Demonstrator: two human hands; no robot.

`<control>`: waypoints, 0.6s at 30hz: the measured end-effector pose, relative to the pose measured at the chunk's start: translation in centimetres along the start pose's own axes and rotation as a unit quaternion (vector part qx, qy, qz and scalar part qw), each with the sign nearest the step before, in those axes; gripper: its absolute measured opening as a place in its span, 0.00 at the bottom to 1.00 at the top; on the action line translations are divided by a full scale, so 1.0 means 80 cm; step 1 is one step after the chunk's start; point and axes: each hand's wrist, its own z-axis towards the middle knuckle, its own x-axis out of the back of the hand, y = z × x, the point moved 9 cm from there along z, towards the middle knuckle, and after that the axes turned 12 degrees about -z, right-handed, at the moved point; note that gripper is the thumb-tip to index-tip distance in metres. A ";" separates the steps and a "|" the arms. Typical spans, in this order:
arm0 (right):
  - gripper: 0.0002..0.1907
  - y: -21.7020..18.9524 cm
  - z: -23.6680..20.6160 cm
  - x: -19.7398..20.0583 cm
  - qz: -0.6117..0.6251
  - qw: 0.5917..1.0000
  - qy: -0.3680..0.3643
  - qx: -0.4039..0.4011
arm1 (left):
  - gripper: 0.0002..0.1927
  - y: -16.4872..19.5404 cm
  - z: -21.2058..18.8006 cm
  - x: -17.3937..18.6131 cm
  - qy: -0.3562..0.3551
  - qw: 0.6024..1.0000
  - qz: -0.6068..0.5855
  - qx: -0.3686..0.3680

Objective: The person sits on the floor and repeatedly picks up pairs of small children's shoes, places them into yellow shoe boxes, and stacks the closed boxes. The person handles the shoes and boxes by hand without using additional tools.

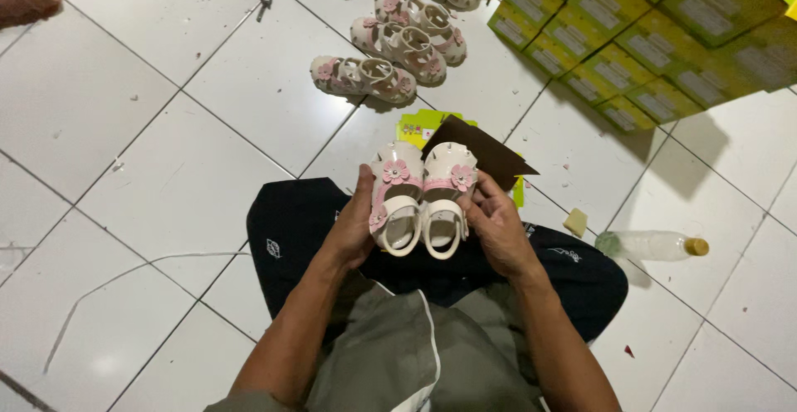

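I hold a pair of small cream sandals with pink flowers side by side above my lap. My left hand (355, 228) grips the left sandal (395, 199) along its outer edge. My right hand (496, 225) grips the right sandal (447, 197) the same way. Their toes point away from me and the heel straps face me. Just beyond them an open yellow-green shoe box (422, 124) lies on the white tiled floor, with a dark brown flap (481, 151) over it.
Several more cream-and-pink sandals (390, 47) lie in a row on the floor ahead. A stack of yellow-green shoe boxes (631, 39) fills the upper right. A clear plastic bottle (652, 245) and a small yellow sponge (574, 222) lie to my right. A white strap (124, 275) curls at left.
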 end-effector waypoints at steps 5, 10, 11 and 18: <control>0.31 -0.010 -0.026 0.046 -0.161 0.973 0.134 0.098 | 0.47 0.002 0.010 0.020 -0.022 0.997 0.070 -0.017; 0.37 -0.043 -0.023 0.062 -0.530 0.774 0.165 0.304 | 0.59 -0.007 0.059 0.011 -0.033 0.851 0.522 -0.031; 0.39 -0.040 -0.009 0.059 -0.553 0.755 0.136 0.324 | 0.62 -0.017 0.075 0.005 -0.045 0.816 0.577 -0.006; 0.29 0.010 0.090 0.063 -0.730 0.643 0.087 0.215 | 0.45 -0.018 0.096 -0.012 -0.085 0.783 0.616 -0.028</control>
